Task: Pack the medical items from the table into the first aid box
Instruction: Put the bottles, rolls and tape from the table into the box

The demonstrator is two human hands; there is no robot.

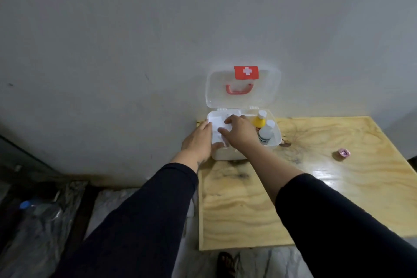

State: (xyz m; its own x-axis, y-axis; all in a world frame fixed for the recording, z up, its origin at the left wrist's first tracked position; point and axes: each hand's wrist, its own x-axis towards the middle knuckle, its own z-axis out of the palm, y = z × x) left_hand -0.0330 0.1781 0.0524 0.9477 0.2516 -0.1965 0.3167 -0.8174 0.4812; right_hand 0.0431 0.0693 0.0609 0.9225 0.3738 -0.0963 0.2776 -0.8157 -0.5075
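- The box [276, 142] sits at the back left corner of the bench [316, 187], against the wall [158, 29], its clear lid [266, 95] standing open with a red cross label [246, 72] and red handle [239, 89].
- Left hand [198, 140] lies on the box's left edge, fingers fairly straight along the rim and thumb at the front wall; its grip is relaxed and apart, holding nothing.
- Right hand [240, 131] reaches into the box's left part, fingers spread and resting on white packets [220, 127] there; whether that grip pinches one I cannot tell.
- A yellow bottle [259, 121] and a clear bottle [266, 134], both white-capped, stand in the box's right part, just beside the right hand.
- A small pink roll [341, 154] lies on the bench, well apart to the right of the box.
- A plastic bottle [33, 212] with a blue cap lies on the floor to the left.
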